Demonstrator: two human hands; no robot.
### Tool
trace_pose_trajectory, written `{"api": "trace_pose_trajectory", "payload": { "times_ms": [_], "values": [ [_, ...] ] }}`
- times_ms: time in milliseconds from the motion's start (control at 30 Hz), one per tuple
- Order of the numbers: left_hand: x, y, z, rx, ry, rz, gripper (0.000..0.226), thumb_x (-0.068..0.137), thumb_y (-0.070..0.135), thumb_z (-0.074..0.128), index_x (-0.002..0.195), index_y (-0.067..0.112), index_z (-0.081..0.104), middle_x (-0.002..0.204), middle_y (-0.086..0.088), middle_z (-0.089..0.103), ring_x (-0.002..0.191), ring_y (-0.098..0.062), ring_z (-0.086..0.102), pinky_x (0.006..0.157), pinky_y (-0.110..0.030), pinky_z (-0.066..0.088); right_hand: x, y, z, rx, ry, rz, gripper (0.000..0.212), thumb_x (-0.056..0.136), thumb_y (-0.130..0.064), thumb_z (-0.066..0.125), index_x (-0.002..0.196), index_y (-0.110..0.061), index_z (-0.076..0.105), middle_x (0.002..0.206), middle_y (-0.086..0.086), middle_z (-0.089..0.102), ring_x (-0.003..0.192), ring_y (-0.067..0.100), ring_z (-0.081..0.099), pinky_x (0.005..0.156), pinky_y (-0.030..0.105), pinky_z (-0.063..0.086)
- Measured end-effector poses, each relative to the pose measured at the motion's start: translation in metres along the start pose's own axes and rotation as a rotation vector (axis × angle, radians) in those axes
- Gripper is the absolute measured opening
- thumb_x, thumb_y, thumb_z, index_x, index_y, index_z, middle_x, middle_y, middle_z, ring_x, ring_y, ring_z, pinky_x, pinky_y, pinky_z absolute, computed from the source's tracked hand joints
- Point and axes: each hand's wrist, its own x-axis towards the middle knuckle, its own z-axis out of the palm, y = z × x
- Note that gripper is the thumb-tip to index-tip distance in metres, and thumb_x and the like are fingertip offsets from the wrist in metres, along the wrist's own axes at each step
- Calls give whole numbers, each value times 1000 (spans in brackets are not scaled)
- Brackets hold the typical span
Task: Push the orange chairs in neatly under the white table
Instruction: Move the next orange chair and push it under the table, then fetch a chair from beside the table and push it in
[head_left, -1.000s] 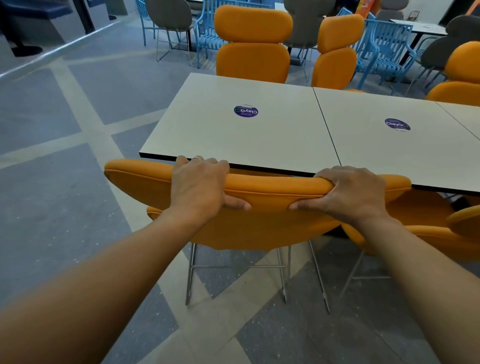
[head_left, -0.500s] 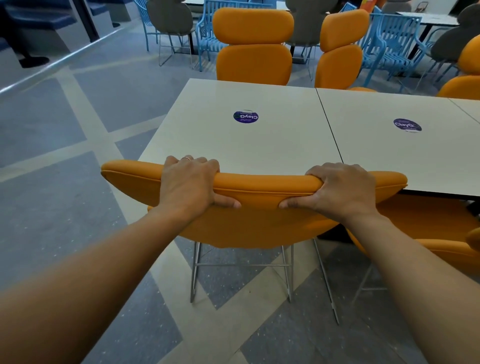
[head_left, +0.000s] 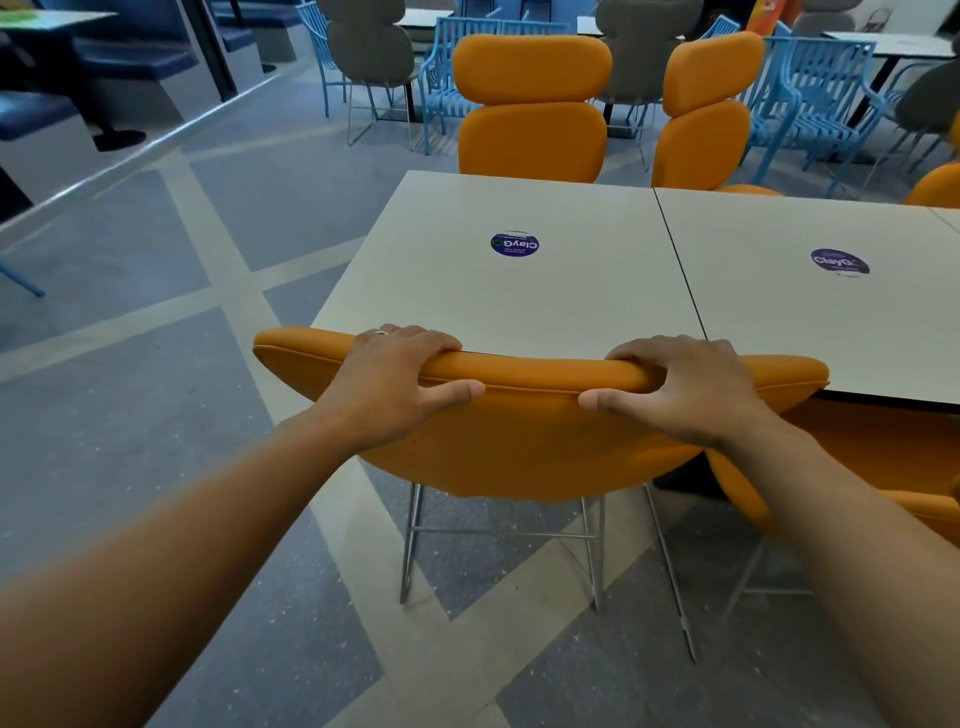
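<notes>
The fingers (head_left: 415, 338) of the left hand (head_left: 395, 384) are curled over the top of the backrest, with the thumb (head_left: 457, 392) pressed flat against its near face. A thin ring (head_left: 381, 332) shows on one finger. The right hand (head_left: 691, 389) grips the same way, fingers (head_left: 654, 348) hooked over the top and thumb (head_left: 602, 402) pointing inward toward the other thumb. Both bare forearms reach forward.

What they hold is the orange padded chair with thin chrome legs (head_left: 519, 447). Its top edge lies along the near side of the white square-topped table (head_left: 467, 296); whether the two touch is hard to tell. The legs stand on the grey floor with pale crossing stripes (head_left: 130, 415).

A round purple sticker (head_left: 515, 244) sits mid-table. A second white table (head_left: 779, 322) butts against the first on the right. Another orange chair (head_left: 883, 452) stands just beside the held one, under that second table. Two tall orange chairs (head_left: 532, 109) face in from the far side, the right one (head_left: 701, 114) turned at an angle. Blue slatted metal chairs (head_left: 810, 88) stand behind them.
</notes>
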Motion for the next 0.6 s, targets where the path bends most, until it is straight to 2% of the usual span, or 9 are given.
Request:
{"api": "trace_pose_trajectory", "payload": {
  "times_ms": [67, 133, 267, 367, 433, 600],
  "values": [
    [-2, -7, -10, -45, 1, 3, 62, 83, 70, 47, 132, 32, 54, 128, 7, 61, 114, -16, 53, 101, -48, 45, 4, -10, -4, 113, -58, -5, 73, 68, -94, 42, 114, -42, 65, 109, -17, 67, 98, 12, 60, 90, 45, 53],
    [-3, -17, -21, -56, 11, 6, 57, 84, 66, 50, 127, 30, 59, 124, 7, 64, 107, -14, 57, 95, -43, 50, 12, -24, -4, 245, -71, 3, 55, 78, -81, 53, 107, -38, 70, 106, -17, 68, 97, 11, 61, 84, 36, 55],
    [-1, -49, -44, -87, 85, 0, 44, 87, 58, 55, 115, 27, 67, 110, 11, 67, 97, -11, 59, 85, -32, 51, 36, -61, -2, 403, -35, -26, 29, 91, -53, 63, 102, -31, 77, 98, -17, 71, 88, 2, 62, 69, 18, 46],
    [-1, -86, -62, -118, 151, -14, 34, 88, 52, 58, 110, 28, 69, 101, 17, 62, 93, -7, 58, 72, -18, 42, 63, -94, 6, 423, -46, -43, 23, 93, -46, 65, 104, -30, 77, 99, -16, 72, 88, 1, 62, 70, 18, 46],
    [0, -118, -76, -115, 186, -9, 29, 89, 49, 60, 106, 28, 70, 98, 17, 62, 91, -5, 57, 70, -13, 37, 85, -120, 14, 424, -57, -41, 22, 93, -45, 65, 104, -30, 77, 100, -16, 72, 89, 2, 62, 72, 20, 47],
    [7, -211, -108, -127, 188, -27, 22, 88, 43, 64, 100, 25, 71, 96, 12, 69, 91, -4, 62, 71, -10, 36, 141, -192, 43, 376, -99, -37, 25, 95, -45, 63, 109, -28, 75, 102, -13, 70, 87, 6, 62, 73, 23, 50]
  ]
}}
